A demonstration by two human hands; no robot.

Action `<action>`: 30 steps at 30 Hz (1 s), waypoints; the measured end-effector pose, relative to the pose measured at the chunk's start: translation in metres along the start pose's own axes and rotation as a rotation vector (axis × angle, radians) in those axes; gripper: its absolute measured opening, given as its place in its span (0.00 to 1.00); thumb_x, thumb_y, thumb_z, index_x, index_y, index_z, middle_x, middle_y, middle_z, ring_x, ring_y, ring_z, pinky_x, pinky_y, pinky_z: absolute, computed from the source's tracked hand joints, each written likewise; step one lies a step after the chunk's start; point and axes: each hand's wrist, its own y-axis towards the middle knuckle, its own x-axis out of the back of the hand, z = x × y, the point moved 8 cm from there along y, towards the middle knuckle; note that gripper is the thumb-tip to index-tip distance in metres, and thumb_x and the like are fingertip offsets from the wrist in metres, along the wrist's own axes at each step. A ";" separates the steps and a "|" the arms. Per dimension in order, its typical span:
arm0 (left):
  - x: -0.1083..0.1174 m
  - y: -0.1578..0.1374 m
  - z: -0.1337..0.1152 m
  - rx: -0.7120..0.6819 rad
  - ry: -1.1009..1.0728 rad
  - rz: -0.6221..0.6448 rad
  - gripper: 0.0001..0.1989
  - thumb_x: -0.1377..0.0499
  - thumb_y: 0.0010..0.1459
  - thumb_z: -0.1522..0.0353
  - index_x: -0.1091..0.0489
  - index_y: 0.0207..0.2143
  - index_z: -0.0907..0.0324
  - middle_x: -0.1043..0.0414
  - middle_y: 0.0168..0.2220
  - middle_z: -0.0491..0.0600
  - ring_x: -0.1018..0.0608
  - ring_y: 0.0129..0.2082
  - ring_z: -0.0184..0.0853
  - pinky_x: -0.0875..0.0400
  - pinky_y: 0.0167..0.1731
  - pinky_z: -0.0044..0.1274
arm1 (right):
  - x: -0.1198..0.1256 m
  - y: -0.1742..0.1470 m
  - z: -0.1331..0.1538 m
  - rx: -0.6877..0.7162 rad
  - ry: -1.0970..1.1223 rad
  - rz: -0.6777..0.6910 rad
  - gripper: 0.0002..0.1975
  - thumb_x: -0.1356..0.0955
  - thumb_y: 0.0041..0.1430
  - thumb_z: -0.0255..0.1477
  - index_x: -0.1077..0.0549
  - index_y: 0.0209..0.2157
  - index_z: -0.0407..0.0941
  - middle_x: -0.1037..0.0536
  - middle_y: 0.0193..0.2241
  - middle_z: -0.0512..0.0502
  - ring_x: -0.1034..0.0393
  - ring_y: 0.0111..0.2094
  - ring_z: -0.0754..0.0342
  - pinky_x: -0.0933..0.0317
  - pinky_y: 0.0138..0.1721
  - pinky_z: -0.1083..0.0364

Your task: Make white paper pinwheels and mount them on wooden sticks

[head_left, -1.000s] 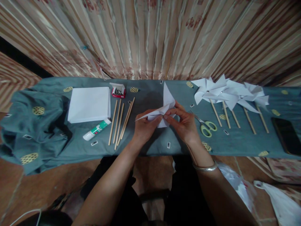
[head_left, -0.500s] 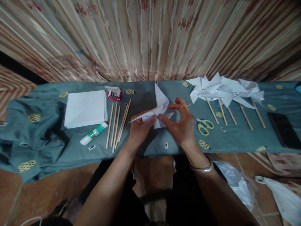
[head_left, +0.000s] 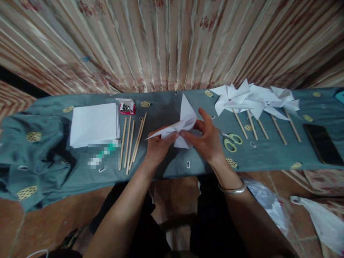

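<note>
A white paper pinwheel (head_left: 186, 114) without a stick is held above the cloth-covered table. My left hand (head_left: 158, 147) pinches it from the left, thumb at its centre and fingers hidden beneath the paper. From the right, my right hand (head_left: 206, 138) grips it with the thumb at the centre too, its index finger raised off the paper. One blade points up and away from me, another out to the left. Left of my hands lie several thin wooden sticks (head_left: 130, 143). Green-handled scissors (head_left: 230, 140) rest just right of my right hand.
The patterned green cloth (head_left: 172, 168) carries a stack of white paper (head_left: 94, 123), a small red box of metal pins (head_left: 127, 107), a blurred-out green and white item (head_left: 104, 154), several finished pinwheels on sticks (head_left: 239, 98) and a dark phone (head_left: 322, 145). A pleated curtain (head_left: 161, 43) hangs behind.
My right hand has shifted its hold, bringing its fingers in behind the paper near the centre. The pinwheel has tilted slightly. The camera view has moved a little.
</note>
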 end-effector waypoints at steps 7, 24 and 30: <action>-0.002 -0.003 -0.004 0.034 -0.018 0.000 0.11 0.29 0.42 0.64 0.21 0.29 0.61 0.22 0.26 0.47 0.23 0.28 0.33 0.29 0.34 0.26 | -0.001 0.002 -0.001 -0.013 0.029 0.045 0.49 0.22 0.45 0.41 0.42 0.65 0.45 0.18 0.44 0.41 0.22 0.44 0.43 0.28 0.47 0.43; -0.001 0.000 -0.009 -0.039 0.027 0.025 0.08 0.32 0.43 0.69 0.19 0.30 0.59 0.21 0.27 0.45 0.24 0.27 0.30 0.32 0.30 0.22 | -0.002 0.003 0.016 0.108 0.020 0.049 0.29 0.23 0.48 0.37 0.29 0.52 0.46 0.19 0.45 0.44 0.23 0.43 0.46 0.27 0.45 0.47; 0.000 0.001 -0.011 -0.077 0.061 -0.010 0.06 0.30 0.43 0.67 0.22 0.24 0.61 0.23 0.23 0.45 0.24 0.24 0.31 0.30 0.28 0.23 | -0.004 0.003 0.014 0.096 0.023 0.073 0.29 0.24 0.48 0.38 0.29 0.51 0.44 0.20 0.46 0.41 0.24 0.45 0.45 0.28 0.46 0.46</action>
